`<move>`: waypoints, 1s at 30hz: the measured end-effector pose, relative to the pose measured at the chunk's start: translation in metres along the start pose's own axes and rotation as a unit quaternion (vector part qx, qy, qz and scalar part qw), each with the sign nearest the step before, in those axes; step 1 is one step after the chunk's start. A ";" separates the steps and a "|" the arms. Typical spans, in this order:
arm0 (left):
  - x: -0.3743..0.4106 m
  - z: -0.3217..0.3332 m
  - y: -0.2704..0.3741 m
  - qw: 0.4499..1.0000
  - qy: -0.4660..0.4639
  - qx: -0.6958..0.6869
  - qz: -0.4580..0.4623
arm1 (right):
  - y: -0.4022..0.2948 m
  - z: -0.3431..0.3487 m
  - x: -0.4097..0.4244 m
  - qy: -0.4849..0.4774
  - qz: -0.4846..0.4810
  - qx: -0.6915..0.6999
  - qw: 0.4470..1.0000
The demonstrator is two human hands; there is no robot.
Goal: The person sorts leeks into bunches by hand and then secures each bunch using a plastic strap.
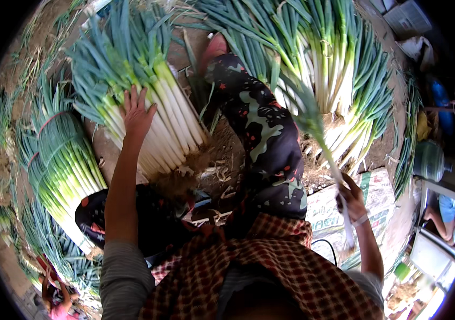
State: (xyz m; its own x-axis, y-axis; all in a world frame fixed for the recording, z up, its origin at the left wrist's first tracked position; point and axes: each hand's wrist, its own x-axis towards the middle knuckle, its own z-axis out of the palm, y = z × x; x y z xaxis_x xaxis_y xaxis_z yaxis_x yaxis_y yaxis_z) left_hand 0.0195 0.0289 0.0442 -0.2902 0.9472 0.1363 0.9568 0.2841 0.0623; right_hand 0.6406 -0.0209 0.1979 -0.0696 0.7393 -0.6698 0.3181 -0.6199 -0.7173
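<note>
My left hand lies flat with its fingers apart on a pile of long green onions, near where the white stalks turn green. The roots of this pile point towards me. On the right, my right hand grips a single long green onion by its white stalk. Its leaves reach up and to the left and are blurred, and its root end hangs below the hand. A white band circles the right wrist. Beyond my bent leg lies a large heap of green onions.
A bundle of green onions tied with red bands lies at the left. A printed woven sack is spread at the right, near a large plastic water bottle. Other people are at the lower left and far right.
</note>
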 end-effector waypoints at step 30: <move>-0.006 0.005 0.001 0.979 0.178 -0.094 0.011 | -0.054 0.437 0.181 -0.097 -0.428 -0.377 0.816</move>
State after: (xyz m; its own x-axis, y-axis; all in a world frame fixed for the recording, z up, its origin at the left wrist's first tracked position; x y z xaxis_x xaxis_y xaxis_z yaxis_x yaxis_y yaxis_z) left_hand 0.0223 0.0246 0.0388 -0.2909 0.8308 0.4744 0.9517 0.2005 0.2325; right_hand 0.1981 0.0317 0.0315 -0.6957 0.7161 -0.0563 0.5613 0.4930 -0.6647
